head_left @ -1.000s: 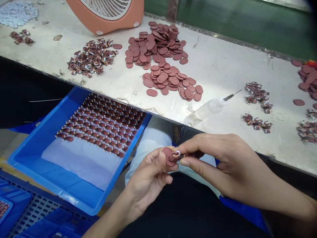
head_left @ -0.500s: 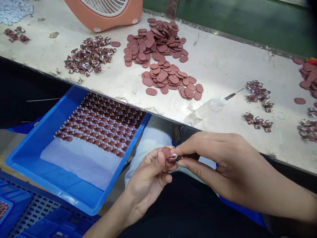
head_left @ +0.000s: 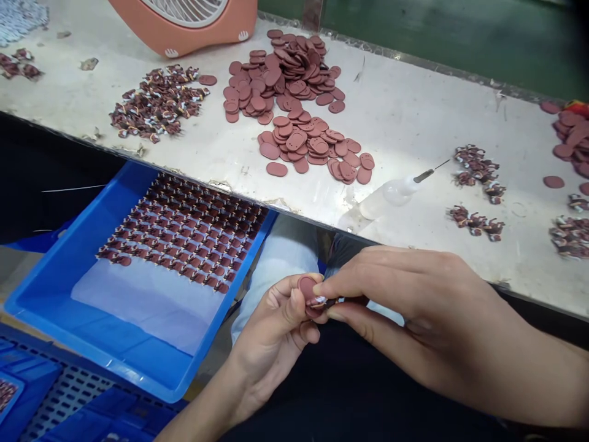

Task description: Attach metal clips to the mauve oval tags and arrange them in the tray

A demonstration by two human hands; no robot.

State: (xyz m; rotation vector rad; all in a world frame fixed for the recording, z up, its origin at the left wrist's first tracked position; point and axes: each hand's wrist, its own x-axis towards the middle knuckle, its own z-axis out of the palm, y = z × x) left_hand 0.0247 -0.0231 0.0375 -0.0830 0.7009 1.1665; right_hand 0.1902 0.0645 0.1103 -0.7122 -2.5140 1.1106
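Note:
My left hand (head_left: 276, 334) pinches a reddish-brown oval disc (head_left: 307, 287) between thumb and fingers, over my lap. Against the disc's lower right side my right hand (head_left: 414, 319) grips a small brown-and-white figurine (head_left: 317, 302) with thumb and forefinger. The figurine is partly covered by my fingers. Left of my hands, a blue tray (head_left: 179, 387) holds rows of discs with figurines on them, laid on a pale sheet (head_left: 142, 307).
On the worktable (head_left: 405, 110) lie heaps of oval discs (head_left: 294, 73) and a pile of figurines (head_left: 159, 104). A needle-tipped bottle (head_left: 391, 193) lies near the front edge, with more figurines (head_left: 476, 166) to its right. An orange fan (head_left: 184, 37) stands at the back.
The figurine sits slightly lower against the disc, and the right hand's fingers have shifted a little left and down with it. The view has moved slightly.

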